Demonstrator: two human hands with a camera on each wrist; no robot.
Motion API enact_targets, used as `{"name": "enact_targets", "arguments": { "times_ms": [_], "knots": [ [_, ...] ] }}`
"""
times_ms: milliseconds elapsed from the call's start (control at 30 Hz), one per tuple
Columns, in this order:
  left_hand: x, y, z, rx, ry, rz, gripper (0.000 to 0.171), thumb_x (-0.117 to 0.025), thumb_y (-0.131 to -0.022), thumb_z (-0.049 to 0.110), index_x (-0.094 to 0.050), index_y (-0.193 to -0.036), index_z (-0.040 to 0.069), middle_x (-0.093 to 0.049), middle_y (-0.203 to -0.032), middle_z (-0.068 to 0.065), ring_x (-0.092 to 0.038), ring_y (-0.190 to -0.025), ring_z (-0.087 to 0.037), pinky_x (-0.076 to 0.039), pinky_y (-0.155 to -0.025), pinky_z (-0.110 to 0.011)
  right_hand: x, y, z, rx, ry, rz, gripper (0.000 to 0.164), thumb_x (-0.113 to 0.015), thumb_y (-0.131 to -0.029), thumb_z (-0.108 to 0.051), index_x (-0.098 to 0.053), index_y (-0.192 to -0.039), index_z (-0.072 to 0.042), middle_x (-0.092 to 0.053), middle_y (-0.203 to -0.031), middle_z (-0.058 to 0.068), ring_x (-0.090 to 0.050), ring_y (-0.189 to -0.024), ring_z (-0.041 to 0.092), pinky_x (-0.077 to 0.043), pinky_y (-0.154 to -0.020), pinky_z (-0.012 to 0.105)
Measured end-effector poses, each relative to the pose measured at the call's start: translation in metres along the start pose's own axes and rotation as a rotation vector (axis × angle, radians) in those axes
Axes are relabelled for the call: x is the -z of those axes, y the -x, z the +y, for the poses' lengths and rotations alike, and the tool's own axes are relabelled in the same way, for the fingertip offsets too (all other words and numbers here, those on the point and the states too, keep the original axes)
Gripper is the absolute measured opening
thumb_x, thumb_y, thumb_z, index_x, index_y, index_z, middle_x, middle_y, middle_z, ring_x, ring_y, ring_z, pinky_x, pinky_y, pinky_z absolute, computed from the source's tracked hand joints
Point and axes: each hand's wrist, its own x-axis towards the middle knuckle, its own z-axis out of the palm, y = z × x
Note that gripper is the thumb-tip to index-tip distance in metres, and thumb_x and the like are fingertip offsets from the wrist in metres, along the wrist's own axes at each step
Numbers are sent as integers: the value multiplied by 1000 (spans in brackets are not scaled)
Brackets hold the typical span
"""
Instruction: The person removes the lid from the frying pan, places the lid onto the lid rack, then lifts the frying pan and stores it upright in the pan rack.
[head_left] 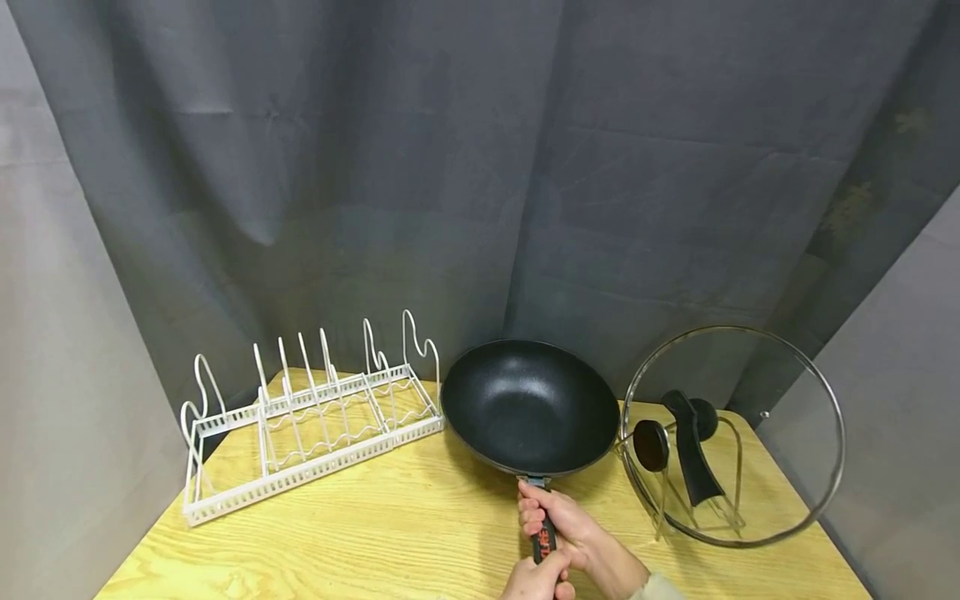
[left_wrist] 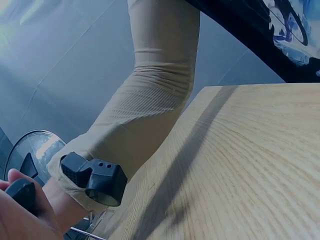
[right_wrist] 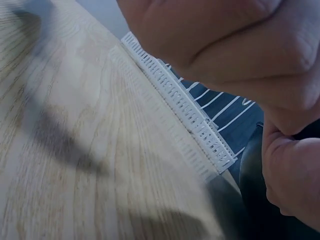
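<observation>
A black wok [head_left: 530,408] is toward the middle of the head view, its dark inside facing up and toward me. Its long black handle [head_left: 545,543] with red lettering points back at me. My right hand [head_left: 562,527] grips the handle close to the metal joint. Lower down, my left hand [head_left: 536,579] holds the handle near its end, partly cut off by the frame edge. The rounded handle end [left_wrist: 22,194] shows in the left wrist view. Curled fingers of my right hand [right_wrist: 225,55] fill the top of the right wrist view.
Left of the wok, a white wire rack [head_left: 315,433] with upright dividers stands on the wooden table [head_left: 360,533]. At the right, a large glass lid [head_left: 838,433] with a metal rim is upright, with a wire stand and black handle [head_left: 693,454]. Behind hangs a grey curtain [head_left: 420,167].
</observation>
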Motion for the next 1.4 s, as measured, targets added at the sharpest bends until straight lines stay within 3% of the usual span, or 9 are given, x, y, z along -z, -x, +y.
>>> {"name": "enact_targets", "arguments": {
  "times_ms": [467, 667, 867, 1033, 1233, 1400],
  "knots": [
    [4, 5, 2, -116, 3, -58, 33, -59, -87, 31, -45, -62, 15, -40, -49, 6, -32, -43, -4, -26, -43, -17, -17, 6, -5, 85, 74, 10, 30, -25, -105, -18, -42, -81, -11, -40, -67, -7, -36, -54, -1, -39, -51, 12],
    [9, 4, 7, -137, 47, -175, 37, -56, -92, 30, -43, -60, 15, -40, -51, 6, -33, -44, -4, -28, -44, -17, -26, 6, -9, 111, 84, 8, 28, -27, -105, -17, -42, -82, -10, -41, -67, -7, -37, -54, -1, -40, -51, 12],
    [15, 6, 16, -116, 126, -288, 35, -53, -95, 25, -42, -63, 14, -38, -53, 6, -35, -45, -4, -30, -45, -17, -35, 4, -14, 133, 104, 10, 27, -28, -105, -17, -42, -83, -10, -41, -67, -7, -37, -53, 0, -39, -51, 12],
    [17, 5, 23, -131, 169, -335, 33, -53, -95, 23, -42, -65, 13, -36, -54, 6, -36, -44, -4, -33, -45, -17, -42, 2, -18, 155, 112, -3, 27, -28, -105, -17, -42, -84, -10, -41, -68, -7, -36, -54, 0, -39, -51, 13],
    [19, 6, 26, -153, 179, -349, 32, -52, -95, 22, -40, -66, 13, -36, -54, 6, -37, -43, -4, -33, -44, -18, -46, 0, -21, 145, 91, -54, 28, -25, -106, -17, -44, -86, -10, -41, -69, -6, -35, -55, 1, -39, -52, 13],
    [20, 6, 29, -180, 173, -350, 33, -52, -95, 21, -40, -64, 14, -37, -52, 7, -37, -41, -3, -34, -42, -17, -47, -1, -23, 133, 22, -180, 31, -20, -106, -18, -46, -90, -10, -41, -72, -6, -33, -59, 2, -39, -56, 14]
  ]
}}
